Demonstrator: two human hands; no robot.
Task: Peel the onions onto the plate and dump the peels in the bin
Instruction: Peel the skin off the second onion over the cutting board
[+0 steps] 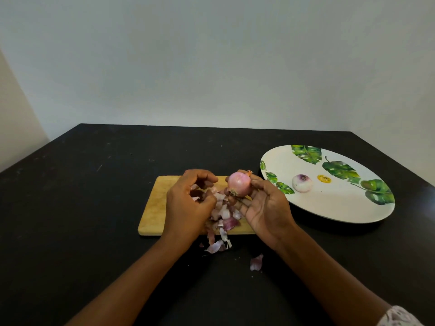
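Observation:
My right hand (263,205) grips a pink, partly peeled onion (239,184) above the wooden cutting board (154,205). Just left of the onion, my left hand (188,201) hovers over the board with its fingers curled; a bit of peel shows by its fingertips, and whether it pinches that bit is unclear. A heap of purple and white onion peels (224,215) lies on the board between my hands and spills over its front edge. One peeled onion (302,183) sits on the white plate with green leaf prints (334,208) at the right.
A loose peel (256,262) lies on the black table (94,220) in front of the board, and a few more peel scraps (215,247) lie at the board's front edge. A pale wall stands behind the table. No bin is in view.

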